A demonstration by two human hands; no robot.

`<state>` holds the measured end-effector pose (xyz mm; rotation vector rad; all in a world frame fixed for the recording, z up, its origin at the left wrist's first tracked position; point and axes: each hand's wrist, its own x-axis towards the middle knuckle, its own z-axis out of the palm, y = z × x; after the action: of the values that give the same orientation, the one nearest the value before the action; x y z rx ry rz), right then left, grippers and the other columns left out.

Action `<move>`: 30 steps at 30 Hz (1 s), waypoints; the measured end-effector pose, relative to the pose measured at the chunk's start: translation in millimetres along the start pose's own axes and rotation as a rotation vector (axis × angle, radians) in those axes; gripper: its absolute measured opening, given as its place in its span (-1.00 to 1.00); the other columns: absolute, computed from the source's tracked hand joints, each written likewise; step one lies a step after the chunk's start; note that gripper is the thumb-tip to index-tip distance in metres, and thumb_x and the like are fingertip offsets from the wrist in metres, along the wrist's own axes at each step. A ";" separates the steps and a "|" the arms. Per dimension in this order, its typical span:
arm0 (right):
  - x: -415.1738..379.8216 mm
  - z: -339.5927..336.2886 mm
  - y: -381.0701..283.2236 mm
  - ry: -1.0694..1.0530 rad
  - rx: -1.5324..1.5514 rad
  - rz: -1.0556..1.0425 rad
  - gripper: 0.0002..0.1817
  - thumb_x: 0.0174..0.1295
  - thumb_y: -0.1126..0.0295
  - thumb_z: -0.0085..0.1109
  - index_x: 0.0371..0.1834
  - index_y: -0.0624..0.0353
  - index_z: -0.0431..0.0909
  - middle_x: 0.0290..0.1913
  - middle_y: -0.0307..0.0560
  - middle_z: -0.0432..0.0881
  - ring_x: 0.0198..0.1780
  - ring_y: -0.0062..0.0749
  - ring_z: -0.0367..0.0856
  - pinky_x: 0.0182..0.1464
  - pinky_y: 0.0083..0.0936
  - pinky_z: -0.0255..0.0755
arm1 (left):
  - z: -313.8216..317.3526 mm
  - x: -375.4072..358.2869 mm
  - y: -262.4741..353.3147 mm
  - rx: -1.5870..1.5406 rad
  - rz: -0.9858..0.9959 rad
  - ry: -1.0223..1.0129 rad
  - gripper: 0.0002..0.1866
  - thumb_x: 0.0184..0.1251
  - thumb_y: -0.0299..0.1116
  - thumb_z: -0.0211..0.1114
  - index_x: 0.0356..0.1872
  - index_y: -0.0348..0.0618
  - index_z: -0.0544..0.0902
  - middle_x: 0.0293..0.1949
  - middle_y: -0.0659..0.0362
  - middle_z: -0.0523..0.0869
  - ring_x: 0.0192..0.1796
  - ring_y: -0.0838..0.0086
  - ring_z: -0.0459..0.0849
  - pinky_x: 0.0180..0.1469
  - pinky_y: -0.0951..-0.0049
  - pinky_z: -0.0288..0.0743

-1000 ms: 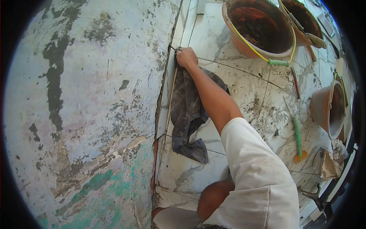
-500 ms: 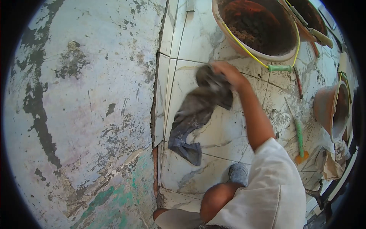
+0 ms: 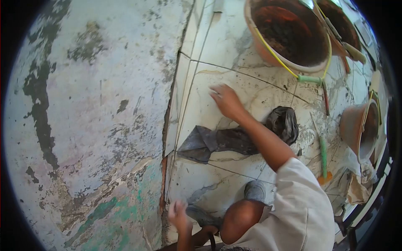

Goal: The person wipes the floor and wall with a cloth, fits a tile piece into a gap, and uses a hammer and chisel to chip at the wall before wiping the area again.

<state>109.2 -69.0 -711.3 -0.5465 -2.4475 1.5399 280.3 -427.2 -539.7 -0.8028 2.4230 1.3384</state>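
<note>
A dark grey cloth point(image 3: 236, 140) lies stretched across the marble-patterned floor tiles point(image 3: 234, 180). Its right end is bunched up, and my right forearm passes over its middle. Beyond the cloth, my right hand point(image 3: 227, 101) is over the tiles near the wall, its fingers partly bent and apart, with nothing visible in them. My left hand point(image 3: 179, 214) is low in the view, near the foot of the wall; motion blur smears its fingers.
A large bucket point(image 3: 251, 25) with a yellow handle stands at the top right, another bucket behind it. Further right are a smaller bucket point(image 3: 351, 125), a green-handled tool point(image 3: 323, 154) and crumpled paper point(image 3: 358, 188). The peeling wall point(image 3: 96, 125) fills the left.
My right hand has let go of the cloth, which now lies further right and nearer to me. My left hand has come into view at the bottom.
</note>
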 end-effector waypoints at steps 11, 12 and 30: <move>125.2 36.3 10.1 0.220 -0.389 -0.031 -0.84 0.20 0.45 -0.02 -0.35 0.19 0.60 -0.21 0.09 0.60 -0.17 -0.08 0.66 -0.16 -0.22 0.58 | 122.8 132.6 -45.8 -0.118 0.005 -0.132 -0.49 0.37 -0.35 0.21 0.23 -0.44 0.33 0.04 0.03 0.56 0.01 0.42 0.57 0.03 0.41 0.47; 134.4 35.6 14.5 0.222 -0.392 -0.042 -0.84 0.20 0.45 -0.02 -0.35 0.19 0.60 -0.21 0.09 0.60 -0.17 -0.08 0.66 -0.16 -0.22 0.58 | 129.1 133.9 -42.1 -0.091 0.004 -0.128 -0.49 0.37 -0.36 0.20 0.23 -0.44 0.32 0.04 0.03 0.56 0.02 0.42 0.57 0.03 0.42 0.48; 170.4 42.6 25.8 0.043 -0.560 -0.308 -0.80 0.18 0.39 -0.05 -0.35 0.12 0.62 -0.23 0.01 0.64 -0.19 -0.09 0.69 -0.17 -0.23 0.59 | 128.2 162.9 -54.7 -0.333 -0.126 0.012 -0.45 0.37 -0.36 0.21 0.30 -0.36 0.28 0.06 0.05 0.53 0.05 0.33 0.56 0.14 0.29 0.44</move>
<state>-56.2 -24.4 -757.9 -0.2559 -2.7584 0.7151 174.4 -398.4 -723.9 -1.0264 2.1433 1.7137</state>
